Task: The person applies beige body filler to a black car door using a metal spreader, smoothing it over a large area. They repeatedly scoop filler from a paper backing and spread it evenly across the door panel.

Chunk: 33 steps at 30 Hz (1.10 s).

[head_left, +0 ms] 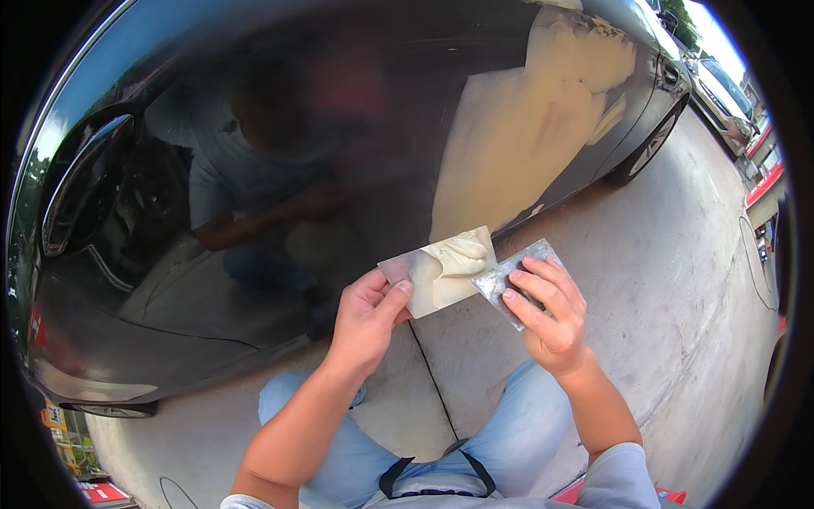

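Pale blue denim covers the bent legs (526, 411) at the bottom of the frame, with a black strap (482, 473) hanging between them and a grey sleeve (623, 477) at lower right. Bare forearms reach up to the middle of the picture. There the left hand (366, 312) pinches the left end of a thin, light-coloured plate (420, 273), its thumb lying on the upper face. Creamy putty (462, 254) sits in thick folds on the plate's right half. Just right of centre, the right hand (553, 316) grips a smeared grey spreader (536, 251), fingertips on its face, thumb out of sight. The spreader's left corner overlaps the plate's right edge in view; whether they touch, I cannot tell. Grey concrete (670, 288) spreads beneath and to the right. Beyond the hands, a glossy dark car (339, 170) fills the upper left and centre, a broad beige patch (517, 136) on its panel at upper right, near a wheel (655, 154). Farthest off, a white vehicle (725, 100) stands at the upper right edge.
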### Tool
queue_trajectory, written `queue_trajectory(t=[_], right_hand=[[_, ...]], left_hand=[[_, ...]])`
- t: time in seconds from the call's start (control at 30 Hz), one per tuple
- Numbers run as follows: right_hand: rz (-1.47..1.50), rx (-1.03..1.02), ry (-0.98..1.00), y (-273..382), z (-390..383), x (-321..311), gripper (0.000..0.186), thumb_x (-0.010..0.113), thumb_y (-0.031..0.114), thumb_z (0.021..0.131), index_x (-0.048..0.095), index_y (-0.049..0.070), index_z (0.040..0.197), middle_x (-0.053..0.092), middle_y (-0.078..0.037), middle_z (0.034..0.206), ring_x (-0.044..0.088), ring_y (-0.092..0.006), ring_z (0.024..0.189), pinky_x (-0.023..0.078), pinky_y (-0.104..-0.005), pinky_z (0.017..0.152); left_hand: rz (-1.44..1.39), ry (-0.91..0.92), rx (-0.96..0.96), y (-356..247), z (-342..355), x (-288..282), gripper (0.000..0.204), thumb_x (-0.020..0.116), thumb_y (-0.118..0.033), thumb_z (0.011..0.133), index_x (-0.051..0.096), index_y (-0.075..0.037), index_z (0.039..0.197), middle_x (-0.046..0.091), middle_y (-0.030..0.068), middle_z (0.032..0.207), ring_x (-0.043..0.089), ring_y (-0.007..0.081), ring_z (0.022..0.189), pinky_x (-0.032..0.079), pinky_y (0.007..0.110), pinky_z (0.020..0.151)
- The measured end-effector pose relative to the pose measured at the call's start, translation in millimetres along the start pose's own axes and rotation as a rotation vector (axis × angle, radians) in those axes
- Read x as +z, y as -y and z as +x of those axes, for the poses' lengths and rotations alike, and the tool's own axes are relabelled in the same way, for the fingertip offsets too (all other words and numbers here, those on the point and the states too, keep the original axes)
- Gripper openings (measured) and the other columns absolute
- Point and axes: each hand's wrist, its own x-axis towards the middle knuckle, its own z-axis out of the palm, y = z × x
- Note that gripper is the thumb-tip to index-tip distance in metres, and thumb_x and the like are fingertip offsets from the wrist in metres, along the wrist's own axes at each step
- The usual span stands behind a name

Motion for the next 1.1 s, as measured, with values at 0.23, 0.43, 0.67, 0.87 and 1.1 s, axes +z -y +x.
queue_trajectory(t=[0.23,0.43,0.67,0.87,1.1], right_hand=[[0.096,0.059,0.082,30.7,-1.5,34.1,0.033,0.068,0.006,0.079,0.082,0.014,0.108,0.075,-0.004,0.118,0.07,-0.0312,0.114,0.058,-0.0526,0.098],[0.107,0.053,0.043,34.6,-0.5,23.9,0.031,0.068,0.006,0.079,0.081,0.011,0.107,0.075,-0.007,0.113,0.071,-0.0319,0.108,0.058,-0.051,0.094],[0.221,0.091,0.043,33.3,-2.5,32.1,0.03,0.07,0.003,0.077,0.08,0.007,0.104,0.075,-0.008,0.111,0.071,-0.033,0.105,0.061,-0.0466,0.087],[0.618,0.389,0.118,47.2,-33.4,25.4,0.026,0.063,-0.005,0.091,0.076,0.001,0.112,0.075,-0.016,0.112,0.073,-0.0326,0.104,0.06,-0.0403,0.088],[1.116,1.071,-0.366,-41.8,22.5,12.5,0.033,0.052,-0.007,0.102,0.067,-0.004,0.132,0.075,-0.011,0.123,0.071,-0.0217,0.111,0.053,-0.0378,0.102]], left_hand=[[-0.152,-0.045,-0.01,7.7,-3.9,5.8,0.025,0.058,-0.01,0.108,0.067,0.004,0.127,0.074,0.0113,0.12,0.073,0.0194,0.108,0.06,0.038,0.097],[-0.078,-0.111,-0.024,10.9,-6.5,11.9,0.024,0.057,-0.007,0.108,0.067,0.005,0.126,0.075,0.0119,0.119,0.073,0.0196,0.107,0.061,0.037,0.096],[-0.093,-0.045,-0.046,13.3,-11.1,13.4,0.023,0.057,-0.006,0.107,0.068,0.005,0.125,0.075,0.0118,0.118,0.074,0.0194,0.105,0.061,0.037,0.094],[-0.061,-0.112,0.047,9.0,-9.9,8.7,0.021,0.06,-0.007,0.107,0.07,0.004,0.122,0.075,0.0106,0.115,0.073,0.0181,0.103,0.061,0.036,0.093],[0.105,-0.107,0.093,-28.8,-52.6,-33.3,0.023,0.065,-0.006,0.103,0.073,0.005,0.122,0.075,0.0061,0.103,0.068,0.0118,0.09,0.057,0.03,0.082]])
